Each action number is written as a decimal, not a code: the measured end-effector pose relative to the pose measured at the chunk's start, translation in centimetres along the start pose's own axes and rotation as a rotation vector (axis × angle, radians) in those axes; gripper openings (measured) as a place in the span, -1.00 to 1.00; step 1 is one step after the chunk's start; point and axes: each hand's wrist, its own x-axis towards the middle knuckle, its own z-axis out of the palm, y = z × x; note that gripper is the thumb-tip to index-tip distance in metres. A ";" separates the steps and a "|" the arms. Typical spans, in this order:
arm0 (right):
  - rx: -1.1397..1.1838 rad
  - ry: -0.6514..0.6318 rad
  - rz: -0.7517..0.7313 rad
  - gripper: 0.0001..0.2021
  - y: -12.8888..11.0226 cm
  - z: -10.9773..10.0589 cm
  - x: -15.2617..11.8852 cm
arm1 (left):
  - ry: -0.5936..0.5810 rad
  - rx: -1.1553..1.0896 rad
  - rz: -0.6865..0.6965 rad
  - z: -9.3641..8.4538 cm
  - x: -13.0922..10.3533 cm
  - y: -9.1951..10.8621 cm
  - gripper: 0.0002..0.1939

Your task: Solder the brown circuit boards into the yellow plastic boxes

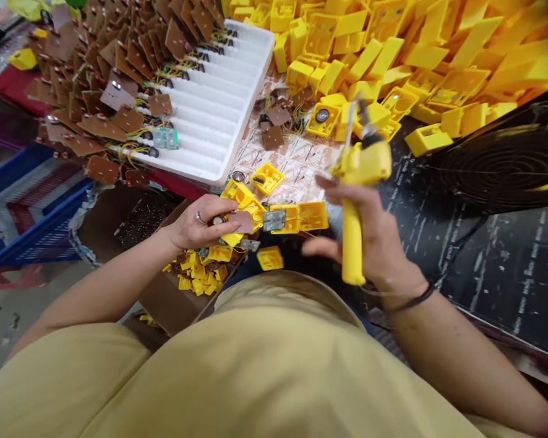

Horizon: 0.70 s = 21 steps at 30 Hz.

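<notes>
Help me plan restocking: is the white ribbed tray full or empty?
Partly full: brown circuit boards crowd the left side of the white ribbed tray, while its ridges show on the right.

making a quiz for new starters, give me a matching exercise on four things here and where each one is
1 pistol-grip tool
2 ribbed tray
3 ring
4 blue plastic basket

a partly under brown circuit boards
b at the picture's left edge
c in the right hand
d on the left hand

Pairs: 1-c, 2-a, 3-d, 4-b
</notes>
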 end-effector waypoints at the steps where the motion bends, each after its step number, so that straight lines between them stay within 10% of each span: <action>1: -0.016 -0.001 0.020 -0.41 0.3 0.4 1.4 | 0.000 0.009 0.004 0.1 -0.3 -0.1 -0.76; 10: -0.051 -0.282 -0.039 -0.49 3.1 6.6 8.3 | 0.013 0.035 0.015 -0.4 -1.6 0.1 -0.78; 17: -0.246 -0.230 0.007 -0.56 3.0 0.8 6.6 | -0.154 -0.030 -0.230 -7.1 -5.6 4.2 -0.49; 21: -0.203 -0.134 0.137 -0.44 2.7 -2.6 2.4 | -0.734 0.003 -0.743 -8.9 -8.4 6.8 -0.24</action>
